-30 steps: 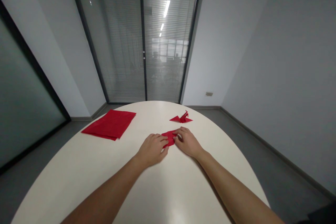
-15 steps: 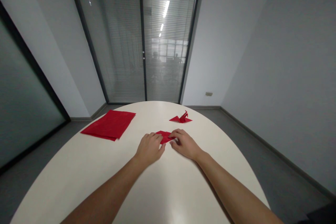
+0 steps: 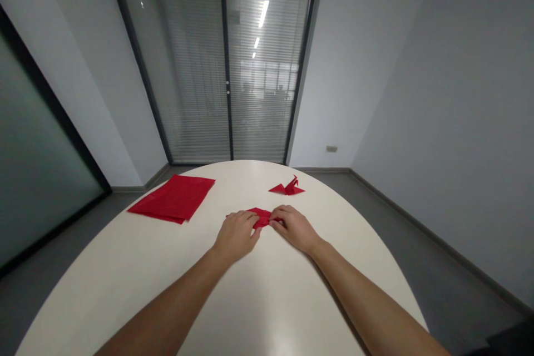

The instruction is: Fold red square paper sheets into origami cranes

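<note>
A small piece of folded red paper (image 3: 262,216) lies on the table between my hands, its ends covered by my fingers. My left hand (image 3: 237,233) rests over its left side, fingers curved down on the paper and thumb near its front edge. At the right end, my right hand (image 3: 294,227) pinches the paper between thumb and fingers. Just beyond my right hand stands a red origami crane (image 3: 287,187) with its wings spread. Exact folds under the fingers are hidden.
A stack of flat red paper sheets (image 3: 175,198) lies at the left on the round white table (image 3: 250,300). Past the table's far edge are glass doors with blinds (image 3: 200,94). A grey wall (image 3: 459,122) runs along the right.
My right thumb has closed in toward the fingers on the paper's right end. My left hand has shifted slightly left; the crane and sheets stay put.
</note>
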Demonstrator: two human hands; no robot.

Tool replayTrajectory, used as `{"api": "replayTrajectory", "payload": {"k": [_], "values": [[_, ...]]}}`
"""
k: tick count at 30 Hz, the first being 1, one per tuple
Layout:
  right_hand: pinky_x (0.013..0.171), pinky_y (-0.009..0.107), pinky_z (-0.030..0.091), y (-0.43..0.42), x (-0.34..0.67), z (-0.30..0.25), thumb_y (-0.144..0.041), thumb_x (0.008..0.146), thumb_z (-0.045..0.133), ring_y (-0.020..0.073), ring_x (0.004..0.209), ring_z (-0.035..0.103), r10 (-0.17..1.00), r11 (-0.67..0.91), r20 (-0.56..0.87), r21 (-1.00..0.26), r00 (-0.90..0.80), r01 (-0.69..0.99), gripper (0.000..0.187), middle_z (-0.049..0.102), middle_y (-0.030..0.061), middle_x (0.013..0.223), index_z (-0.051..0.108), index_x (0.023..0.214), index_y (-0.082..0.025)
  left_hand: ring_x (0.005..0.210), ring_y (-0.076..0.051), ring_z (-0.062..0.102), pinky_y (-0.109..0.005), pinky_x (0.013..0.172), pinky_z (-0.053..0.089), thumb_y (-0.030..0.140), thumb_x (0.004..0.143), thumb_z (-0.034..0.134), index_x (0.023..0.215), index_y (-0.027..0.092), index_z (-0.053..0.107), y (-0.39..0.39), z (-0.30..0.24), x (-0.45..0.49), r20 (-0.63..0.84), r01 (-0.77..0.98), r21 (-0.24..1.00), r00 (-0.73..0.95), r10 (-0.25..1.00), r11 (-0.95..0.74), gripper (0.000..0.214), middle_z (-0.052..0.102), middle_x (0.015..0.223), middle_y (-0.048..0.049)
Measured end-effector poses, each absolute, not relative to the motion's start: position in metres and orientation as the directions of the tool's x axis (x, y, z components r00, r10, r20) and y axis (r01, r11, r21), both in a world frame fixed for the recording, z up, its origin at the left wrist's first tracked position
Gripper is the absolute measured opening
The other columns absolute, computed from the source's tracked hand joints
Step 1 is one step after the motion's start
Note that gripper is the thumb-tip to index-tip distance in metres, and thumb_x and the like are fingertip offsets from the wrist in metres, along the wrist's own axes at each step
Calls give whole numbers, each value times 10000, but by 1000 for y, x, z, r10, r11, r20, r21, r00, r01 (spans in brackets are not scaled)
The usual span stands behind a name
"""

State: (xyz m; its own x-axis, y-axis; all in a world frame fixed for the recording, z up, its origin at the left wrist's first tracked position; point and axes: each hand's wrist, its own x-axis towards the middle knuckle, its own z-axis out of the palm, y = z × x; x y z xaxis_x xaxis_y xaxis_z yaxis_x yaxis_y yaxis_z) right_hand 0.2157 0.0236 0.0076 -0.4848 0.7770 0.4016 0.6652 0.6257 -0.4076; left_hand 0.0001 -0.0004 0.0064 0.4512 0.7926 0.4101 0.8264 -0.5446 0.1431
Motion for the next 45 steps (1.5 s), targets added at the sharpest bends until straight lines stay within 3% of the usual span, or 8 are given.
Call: {"api": "replayTrajectory", "payload": {"k": [12, 20, 33, 39, 45], "values": [[868, 365, 488, 25, 215, 8, -206, 992, 522, 220, 966, 596, 756, 651, 438, -427, -486, 628, 141, 689, 72, 1013, 654, 941, -200, 1034, -273, 636, -418, 907, 486, 286, 927, 579, 1165, 196, 678, -2, 8, 0, 413, 819, 105, 480, 774, -564, 274, 722, 1163, -80], [948, 400, 480, 26, 215, 5, -197, 879, 692, 237, 1029, 613, 724, 685, 467, -405, -508, 605, 131, 698, 73, 1099, 725, 1003, -222, 1006, -262, 655, -418, 889, 501, 244, 943, 550, 1147, 197, 685, 0, 7, 1, 430, 806, 145, 471, 770, -573, 249, 737, 1130, -68], [868, 368, 473, 25, 216, 9, -184, 983, 510, 217, 936, 600, 759, 647, 460, -457, -461, 610, 128, 697, 61, 961, 632, 946, -201, 1074, -254, 626, -425, 966, 489, 233, 919, 590, 1260, 223, 634, 2, 3, 0, 425, 758, 187, 512, 747, -626, 344, 711, 1218, -48], [857, 363, 473, 23, 216, 10, -161, 958, 518, 217, 924, 605, 757, 650, 453, -451, -470, 612, 130, 699, 60, 948, 642, 938, -196, 1044, -222, 632, -361, 939, 511, 108, 907, 524, 1180, 242, 683, 3, 2, -1, 420, 767, 254, 462, 781, -590, 344, 735, 1156, -25], [881, 383, 480, 22, 215, 12, -123, 850, 637, 234, 951, 625, 713, 698, 472, -408, -519, 588, 212, 720, 65, 1001, 679, 1041, -204, 993, -217, 647, -346, 891, 525, 112, 918, 532, 1064, 240, 724, 2, 3, 1, 403, 785, 261, 440, 803, -561, 273, 757, 1060, -22]]}}
